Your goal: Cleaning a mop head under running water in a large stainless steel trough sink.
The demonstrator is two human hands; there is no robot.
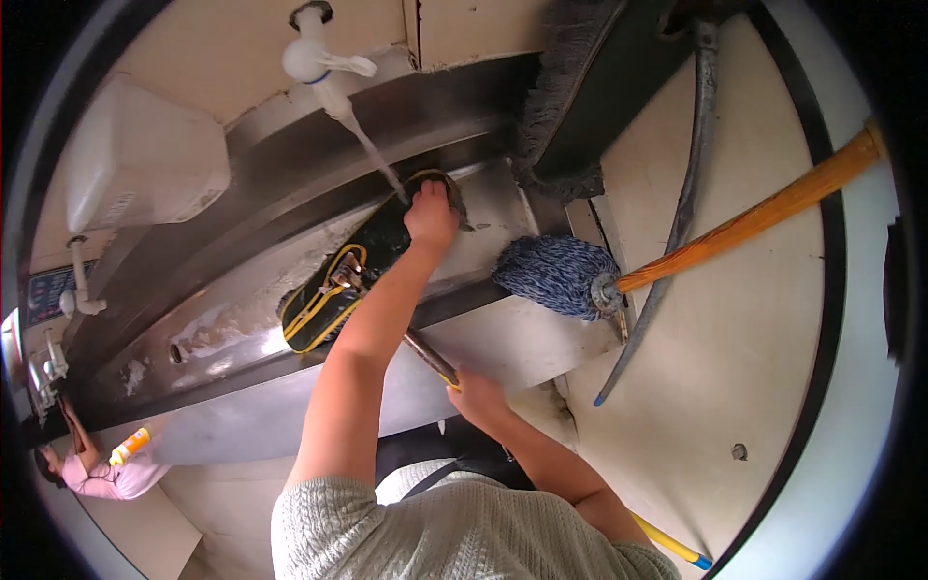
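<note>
A dark flat mop head with yellow trim (362,256) lies slantwise in the long steel trough sink (503,208). My left hand (432,217) grips its far end, fingers curled over the edge. Water runs from a white tap (324,72) onto the mop head right beside that hand. Lower down and to the right, my right hand (476,394) is closed around the mop's handle (430,358), which slants over the trough's front edge. My left forearm hides part of the mop head and its joint.
A blue-grey string mop (556,277) with a wooden handle rests on the trough's right end. Above it hangs a wide fringed dust mop (619,87). A white plastic tank (145,155) is at left. Another person in pink (116,474) stands far left near a yellow-orange bottle (130,446).
</note>
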